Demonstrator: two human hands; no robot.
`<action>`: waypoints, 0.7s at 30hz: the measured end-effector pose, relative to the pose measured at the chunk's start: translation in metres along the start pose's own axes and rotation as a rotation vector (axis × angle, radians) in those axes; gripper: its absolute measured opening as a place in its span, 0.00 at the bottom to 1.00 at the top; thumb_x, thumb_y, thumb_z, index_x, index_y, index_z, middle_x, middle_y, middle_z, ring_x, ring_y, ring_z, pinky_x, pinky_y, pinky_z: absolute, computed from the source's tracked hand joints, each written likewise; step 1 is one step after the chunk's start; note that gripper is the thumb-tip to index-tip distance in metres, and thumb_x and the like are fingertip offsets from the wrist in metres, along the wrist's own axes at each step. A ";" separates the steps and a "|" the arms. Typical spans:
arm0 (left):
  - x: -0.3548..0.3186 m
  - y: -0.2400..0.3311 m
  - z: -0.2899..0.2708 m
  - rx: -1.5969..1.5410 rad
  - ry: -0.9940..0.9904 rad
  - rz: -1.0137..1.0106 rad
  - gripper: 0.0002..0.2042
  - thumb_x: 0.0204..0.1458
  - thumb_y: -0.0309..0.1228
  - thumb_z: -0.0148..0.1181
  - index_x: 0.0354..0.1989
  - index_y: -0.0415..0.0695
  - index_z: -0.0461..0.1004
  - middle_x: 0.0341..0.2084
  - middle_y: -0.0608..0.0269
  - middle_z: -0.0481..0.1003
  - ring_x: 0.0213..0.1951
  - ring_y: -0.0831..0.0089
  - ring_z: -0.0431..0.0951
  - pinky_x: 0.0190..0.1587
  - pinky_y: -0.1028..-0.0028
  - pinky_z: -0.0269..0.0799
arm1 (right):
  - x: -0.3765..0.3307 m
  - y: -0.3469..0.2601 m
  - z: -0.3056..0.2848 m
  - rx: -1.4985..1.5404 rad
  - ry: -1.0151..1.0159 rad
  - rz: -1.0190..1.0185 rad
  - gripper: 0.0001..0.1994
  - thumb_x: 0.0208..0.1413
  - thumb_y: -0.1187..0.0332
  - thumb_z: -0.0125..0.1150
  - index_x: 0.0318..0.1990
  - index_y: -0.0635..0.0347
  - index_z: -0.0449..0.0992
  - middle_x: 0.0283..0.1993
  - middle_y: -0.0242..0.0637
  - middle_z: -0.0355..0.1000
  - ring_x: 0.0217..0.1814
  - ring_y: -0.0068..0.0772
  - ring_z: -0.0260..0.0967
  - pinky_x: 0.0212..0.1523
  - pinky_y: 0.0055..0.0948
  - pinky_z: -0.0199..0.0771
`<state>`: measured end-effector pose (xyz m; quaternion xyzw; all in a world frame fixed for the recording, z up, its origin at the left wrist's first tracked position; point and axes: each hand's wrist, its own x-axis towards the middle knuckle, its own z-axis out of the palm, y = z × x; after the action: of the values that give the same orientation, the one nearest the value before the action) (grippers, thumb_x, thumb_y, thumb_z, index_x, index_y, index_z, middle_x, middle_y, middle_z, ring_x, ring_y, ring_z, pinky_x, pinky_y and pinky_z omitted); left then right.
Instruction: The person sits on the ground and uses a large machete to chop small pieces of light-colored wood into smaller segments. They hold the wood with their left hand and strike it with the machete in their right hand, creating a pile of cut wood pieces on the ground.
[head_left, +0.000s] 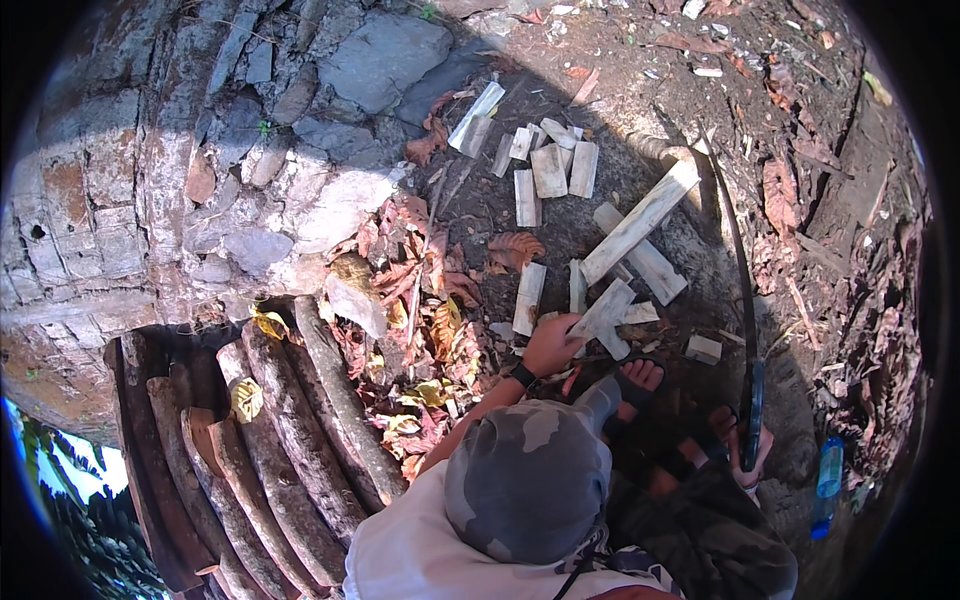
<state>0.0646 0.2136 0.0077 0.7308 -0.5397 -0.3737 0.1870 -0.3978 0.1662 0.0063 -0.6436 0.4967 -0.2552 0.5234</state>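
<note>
1. A person in a camouflage cap (527,478) crouches at the lower centre of the frame, over ground littered with split wood.
2. The left hand (552,345), a dark band at its wrist, reaches to mid-frame; its fingers (570,328) curl over the end of a pale wood piece (607,312) lying on the dirt.
3. The right hand (745,452), lower right, has its fingers wrapped around the dark handle of a machete (742,290), whose long curved blade runs up toward the upper right.
4. A long plank (640,222) lies slantwise just above the held piece, resting across another short board (642,257).
5. More cut blocks (549,168) are scattered at upper centre, near the foot of a stone wall (200,180) that fills the upper left.
6. Round logs (290,440) are stacked side by side at lower left, beside a drift of dry leaves (420,300).
7. A sandalled foot (640,378) sits just right of the left hand, close to the held piece.
8. A plastic bottle (829,482) lies on the dirt at the far lower right, well apart from the wood.
</note>
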 end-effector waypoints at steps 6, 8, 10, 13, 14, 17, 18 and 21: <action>0.001 0.000 -0.043 -0.126 0.126 -0.104 0.18 0.50 0.28 0.65 0.50 0.38 0.75 0.35 0.50 0.80 0.37 0.55 0.81 0.42 0.67 0.74 | -0.002 0.001 0.006 0.022 0.088 0.003 0.07 0.51 0.72 0.63 0.27 0.62 0.71 0.21 0.36 0.67 0.22 0.28 0.67 0.27 0.29 0.65; 0.003 -0.010 -0.048 -0.133 0.206 -0.114 0.18 0.49 0.28 0.65 0.50 0.38 0.74 0.35 0.49 0.80 0.38 0.52 0.81 0.42 0.66 0.74 | -0.002 0.004 0.007 0.069 0.091 -0.043 0.05 0.53 0.74 0.62 0.29 0.62 0.72 0.20 0.31 0.66 0.22 0.22 0.65 0.24 0.27 0.63; 0.008 -0.019 -0.051 -0.152 0.233 -0.179 0.22 0.48 0.28 0.65 0.53 0.39 0.72 0.37 0.48 0.80 0.41 0.50 0.80 0.46 0.63 0.74 | -0.003 0.003 0.005 0.055 0.079 -0.029 0.04 0.53 0.74 0.62 0.29 0.62 0.72 0.20 0.31 0.67 0.22 0.22 0.66 0.25 0.26 0.65; 0.023 -0.018 -0.043 0.125 0.500 -0.164 0.29 0.48 0.28 0.65 0.61 0.40 0.66 0.51 0.46 0.75 0.52 0.53 0.76 0.52 0.61 0.72 | -0.001 -0.001 0.005 0.039 0.076 -0.017 0.05 0.53 0.74 0.61 0.29 0.62 0.72 0.21 0.32 0.69 0.23 0.22 0.67 0.26 0.26 0.66; 0.029 -0.011 -0.042 0.154 0.495 -0.132 0.30 0.47 0.28 0.65 0.62 0.41 0.65 0.52 0.45 0.73 0.54 0.50 0.74 0.54 0.60 0.71 | -0.001 -0.002 0.005 0.044 0.080 -0.015 0.05 0.53 0.74 0.61 0.29 0.62 0.72 0.21 0.32 0.69 0.23 0.22 0.67 0.26 0.26 0.66; 0.047 0.019 -0.037 0.183 0.466 -0.030 0.32 0.45 0.29 0.66 0.61 0.39 0.63 0.54 0.43 0.68 0.58 0.44 0.68 0.59 0.57 0.66 | -0.001 -0.009 0.006 0.083 0.089 -0.016 0.05 0.54 0.73 0.61 0.28 0.63 0.73 0.22 0.34 0.70 0.24 0.22 0.68 0.27 0.27 0.67; 0.055 0.029 -0.033 0.189 0.440 0.012 0.32 0.45 0.29 0.66 0.62 0.39 0.62 0.54 0.43 0.68 0.57 0.44 0.69 0.59 0.57 0.66 | 0.001 -0.013 0.007 0.109 0.091 -0.014 0.05 0.54 0.73 0.61 0.28 0.63 0.73 0.22 0.34 0.70 0.24 0.23 0.68 0.27 0.27 0.67; 0.083 0.052 -0.023 0.257 0.354 0.112 0.36 0.45 0.35 0.68 0.63 0.37 0.60 0.54 0.43 0.68 0.56 0.44 0.69 0.59 0.57 0.66 | 0.008 -0.032 0.011 0.199 0.089 -0.011 0.06 0.54 0.73 0.61 0.27 0.64 0.73 0.23 0.35 0.71 0.25 0.23 0.69 0.28 0.27 0.68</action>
<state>0.0597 0.1154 0.0298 0.7717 -0.5814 -0.1565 0.2046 -0.3736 0.1628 0.0304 -0.5791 0.4880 -0.3348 0.5607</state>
